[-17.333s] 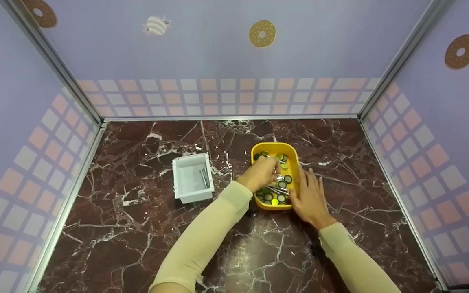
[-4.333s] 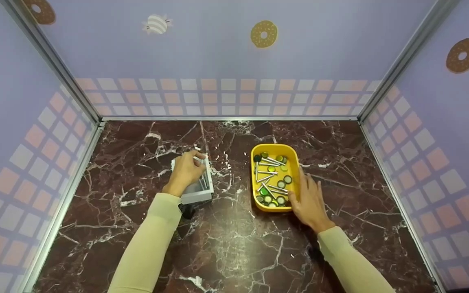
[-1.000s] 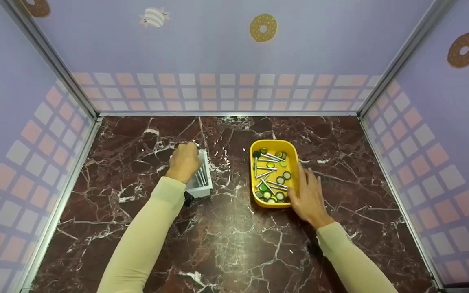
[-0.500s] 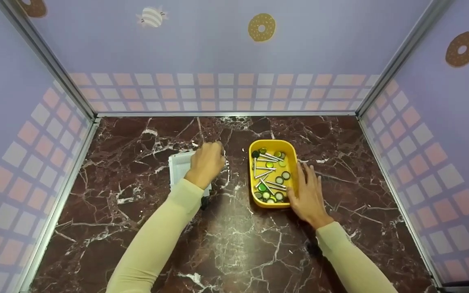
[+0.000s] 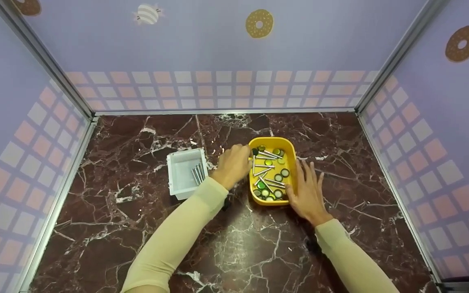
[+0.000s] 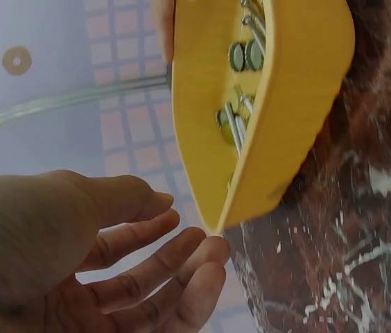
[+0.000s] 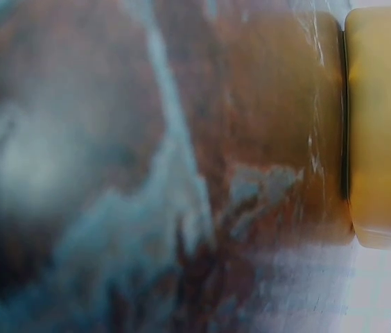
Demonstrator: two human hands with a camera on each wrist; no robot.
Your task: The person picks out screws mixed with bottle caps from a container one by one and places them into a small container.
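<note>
A yellow bin holds silver nail-like fasteners mixed with green, yellow and grey-backed bottle caps. My left hand is at the bin's left rim; in the left wrist view the fingers are loosely bent, with nothing between thumb and fingers, and the fingertips are close to a corner of the rim. Whether they touch it, I cannot tell. My right hand rests along the bin's right wall, fingers spread straight and thumb at the rim. Left of the bin, a white tray contains several similar silver fasteners.
Everything stands on a dark red marbled tabletop. Lilac panels with metal edging close off the back and both sides. My left forearm passes in front of the white tray's near right corner.
The left hand has moved right, from over the white tray to the yellow bin's left edge. More fasteners lie in the tray than in the oldest frame. The right hand stays at the bin.
</note>
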